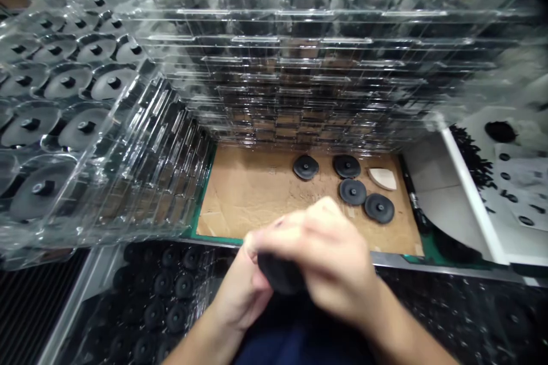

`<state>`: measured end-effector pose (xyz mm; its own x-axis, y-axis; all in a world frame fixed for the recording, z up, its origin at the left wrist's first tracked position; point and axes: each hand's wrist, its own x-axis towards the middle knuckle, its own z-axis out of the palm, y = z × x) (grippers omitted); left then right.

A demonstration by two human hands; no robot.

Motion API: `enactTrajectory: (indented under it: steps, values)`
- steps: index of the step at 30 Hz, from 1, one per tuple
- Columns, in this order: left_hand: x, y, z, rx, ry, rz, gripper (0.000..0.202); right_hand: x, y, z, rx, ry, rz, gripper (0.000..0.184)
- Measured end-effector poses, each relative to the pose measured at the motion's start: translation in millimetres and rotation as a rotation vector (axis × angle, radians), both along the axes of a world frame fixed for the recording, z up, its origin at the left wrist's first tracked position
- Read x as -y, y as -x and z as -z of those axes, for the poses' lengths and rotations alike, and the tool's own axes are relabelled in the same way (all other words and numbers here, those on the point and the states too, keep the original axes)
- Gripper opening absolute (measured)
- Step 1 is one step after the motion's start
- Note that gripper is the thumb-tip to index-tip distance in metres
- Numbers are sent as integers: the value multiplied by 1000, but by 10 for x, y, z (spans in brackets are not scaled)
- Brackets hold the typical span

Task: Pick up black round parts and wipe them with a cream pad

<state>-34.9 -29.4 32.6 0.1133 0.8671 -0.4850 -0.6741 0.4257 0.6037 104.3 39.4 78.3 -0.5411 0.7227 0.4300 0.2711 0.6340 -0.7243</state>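
Close to my body, in front of the cardboard-covered work surface (248, 194), both hands meet around a black rounded plastic part (280, 274). My left hand (250, 274) grips its left side, fingers curled underneath. Over its top and right side bends my right hand (329, 251), blurred and closed on the same part. Whether the right fingers also pinch something small cannot be told. Beyond the hands lie several loose black parts with a central stub, the nearest being a black disc-like part (379, 208). Beside them rests a pale wedge-shaped piece (382, 178).
A tall stack of clear trays (299, 28) walls off the back. Another stack of clear trays (72, 80), holding grey parts, stands left. At right is a white bin (466, 182) next to small black pieces (473, 157). A tray of dark parts (166, 285) sits low at front left.
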Motion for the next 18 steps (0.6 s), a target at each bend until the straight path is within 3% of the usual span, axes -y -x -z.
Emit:
enactTrajectory:
  steps: [2, 4, 7, 9, 12, 15, 18]
  values:
    - [-4, 20, 24, 34, -18, -51, 75, -76, -84, 238, 43, 260, 200, 24]
    - [-10, 48, 42, 80, -39, -101, 72, -79, -172, 544, 98, 396, 320, 23]
    - [-20, 81, 60, 98, -57, -133, 68, 73, -257, 960, 157, 438, 311, 22]
    - [-33, 81, 64, 97, -49, -129, 69, 194, -287, 1075, 176, 453, 311, 21]
    - [-59, 42, 47, 88, -31, -106, 75, 267, -285, 873, 158, 463, 373, 24]
    - [-70, -7, 20, 75, -26, -99, 76, 255, -181, 369, 28, 328, 496, 24]
    - [-60, -4, 12, 82, -58, -105, 65, 262, -7, -41, -69, 40, 287, 25]
